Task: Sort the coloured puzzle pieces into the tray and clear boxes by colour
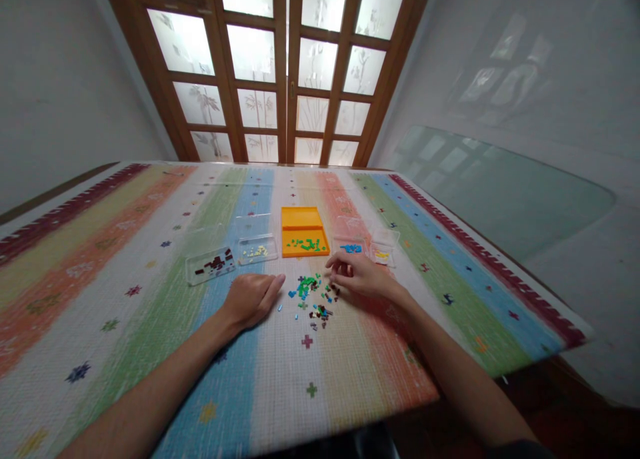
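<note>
A loose pile of tiny bricks [306,288], mostly green with some blue, brown and black ones, lies on the striped tablecloth between my hands. My left hand [251,300] rests on the cloth just left of the pile, curled closed with its thumb pointing toward the bricks. On the other side, my right hand [356,274] hovers at the pile's right edge, fingers bent in toward the thumb. Whether a small brick sits between those fingertips cannot be made out. Beyond the pile stands an open orange case [300,216] with green bricks [311,244] in its near half.
Left of the case, clear boxes hold dark brown bricks [218,264] and pale yellow bricks [256,252]. To its right, other clear boxes hold blue bricks [351,248] and yellow bricks [382,254]. The tablecloth [300,386] ends close in front of me.
</note>
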`<state>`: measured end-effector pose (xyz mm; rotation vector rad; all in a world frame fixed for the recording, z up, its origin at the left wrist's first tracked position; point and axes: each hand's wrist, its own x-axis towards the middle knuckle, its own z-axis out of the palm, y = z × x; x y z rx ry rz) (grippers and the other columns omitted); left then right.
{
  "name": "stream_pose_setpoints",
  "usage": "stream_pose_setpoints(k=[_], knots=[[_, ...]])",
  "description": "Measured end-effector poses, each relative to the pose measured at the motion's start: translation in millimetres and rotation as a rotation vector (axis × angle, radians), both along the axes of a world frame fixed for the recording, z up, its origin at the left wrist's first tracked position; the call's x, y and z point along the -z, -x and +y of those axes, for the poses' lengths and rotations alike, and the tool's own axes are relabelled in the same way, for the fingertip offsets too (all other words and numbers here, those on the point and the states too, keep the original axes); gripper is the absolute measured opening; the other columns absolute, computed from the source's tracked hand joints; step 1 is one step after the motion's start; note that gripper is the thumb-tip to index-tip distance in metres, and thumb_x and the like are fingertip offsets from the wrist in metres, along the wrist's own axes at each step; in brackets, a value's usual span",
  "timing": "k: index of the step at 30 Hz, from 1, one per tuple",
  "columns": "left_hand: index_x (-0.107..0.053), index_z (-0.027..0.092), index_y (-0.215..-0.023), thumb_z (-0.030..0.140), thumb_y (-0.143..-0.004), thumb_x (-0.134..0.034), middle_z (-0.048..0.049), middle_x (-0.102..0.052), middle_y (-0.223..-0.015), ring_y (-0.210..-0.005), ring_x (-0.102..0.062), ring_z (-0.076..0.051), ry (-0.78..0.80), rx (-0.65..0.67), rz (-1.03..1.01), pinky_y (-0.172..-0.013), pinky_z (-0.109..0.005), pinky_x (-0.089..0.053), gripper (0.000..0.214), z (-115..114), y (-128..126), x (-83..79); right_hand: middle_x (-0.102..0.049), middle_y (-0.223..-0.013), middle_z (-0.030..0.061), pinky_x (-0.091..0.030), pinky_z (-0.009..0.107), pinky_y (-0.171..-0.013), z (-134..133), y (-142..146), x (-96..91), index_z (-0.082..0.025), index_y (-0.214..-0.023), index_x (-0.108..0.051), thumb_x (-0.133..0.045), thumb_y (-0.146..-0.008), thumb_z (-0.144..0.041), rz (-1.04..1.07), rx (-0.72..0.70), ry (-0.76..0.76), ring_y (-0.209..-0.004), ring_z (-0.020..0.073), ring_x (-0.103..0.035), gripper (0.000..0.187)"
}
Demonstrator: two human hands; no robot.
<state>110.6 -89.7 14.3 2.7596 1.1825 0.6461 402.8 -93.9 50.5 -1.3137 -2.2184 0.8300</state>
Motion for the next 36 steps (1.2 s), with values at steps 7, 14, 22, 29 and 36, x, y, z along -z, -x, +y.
stream_pose_setpoints(k=[7,14,22,29,36], knots=[[-0.054,0.019,-0.065,0.035,-0.107,-0.027,-0.0037,-0.064,-0.06,-0.054,-0.058,-0.016,-0.012,0.003,0.016,-0.057,-0.027,-0.038,0.052,-1,0,-1.5,-0.069,-0.076,0.0002,-0.046,0.025,-0.063,-1,11,5.6,-0.017,-0.099,-0.065,-0.065,-0.087,-0.012,-0.042,-0.045,0.059,-0.066,0.0134,-0.063,0.014],[-0.055,0.019,-0.066,0.034,-0.107,-0.026,-0.0038,-0.064,-0.06,-0.054,-0.058,-0.016,-0.037,0.014,0.031,-0.057,-0.027,-0.039,0.052,0,0,-0.6,-0.069,-0.082,0.0018,-0.047,0.026,-0.064,2,9,5.7,-0.017,-0.1,-0.066,-0.063,-0.089,-0.01,-0.057,-0.029,0.04,-0.068,0.0133,-0.062,0.013],[-0.058,0.018,-0.068,0.035,-0.108,-0.025,-0.0051,-0.068,-0.064,-0.057,-0.061,-0.017,-0.025,0.001,0.056,-0.059,-0.028,-0.041,0.054,0,0,1.1,-0.069,-0.086,0.0032,-0.048,0.027,-0.066,7,5,12.4,-0.018,-0.099,-0.066,-0.068,-0.091,-0.017,-0.014,0.006,0.019,-0.071,0.0142,-0.061,0.009],[-0.057,0.019,-0.068,0.036,-0.108,-0.024,-0.0048,-0.068,-0.064,-0.058,-0.062,-0.017,0.005,-0.017,0.063,-0.06,-0.028,-0.041,0.054,0,0,-0.3,-0.068,-0.094,0.0035,-0.045,0.028,-0.068,3,-1,7.0,-0.019,-0.101,-0.067,-0.076,-0.084,-0.015,-0.078,-0.029,-0.011,-0.075,0.0141,-0.059,0.019],[-0.055,0.019,-0.066,0.037,-0.107,-0.023,-0.0049,-0.067,-0.062,-0.058,-0.061,-0.017,-0.001,-0.008,0.053,-0.059,-0.028,-0.041,0.055,0,0,1.1,-0.067,-0.096,0.0029,-0.045,0.027,-0.067,1,-4,2.3,-0.019,-0.109,-0.067,-0.078,-0.084,-0.023,-0.102,-0.074,0.039,-0.077,0.0145,-0.058,0.027]])
